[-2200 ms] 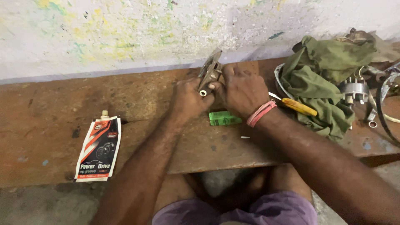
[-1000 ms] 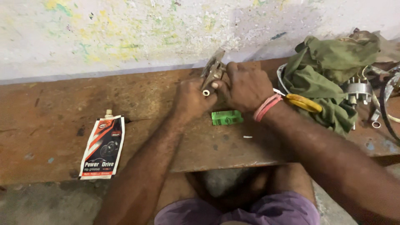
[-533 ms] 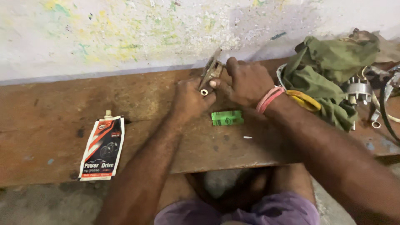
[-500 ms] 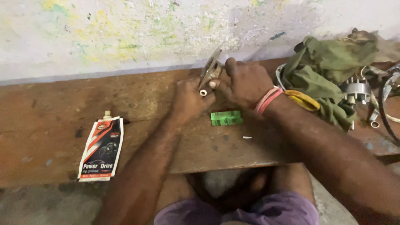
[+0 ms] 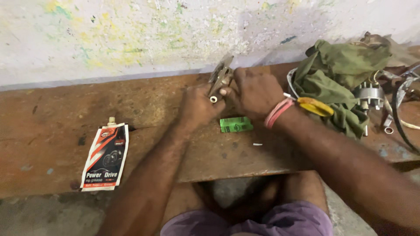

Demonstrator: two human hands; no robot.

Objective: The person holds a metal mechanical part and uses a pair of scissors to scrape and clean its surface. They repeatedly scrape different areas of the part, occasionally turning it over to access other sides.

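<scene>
Two hands (image 5: 227, 98) beside green packet (image 5: 236, 124)

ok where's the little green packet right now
In the head view the green packet lies flat on the wooden bench, just near of the two hands, below the right hand and its pink wristbands.

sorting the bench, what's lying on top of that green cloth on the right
On the green cloth lie a yellow-handled tool at its left edge and a round metal part at its right. Anything under its folds is covered.
</scene>
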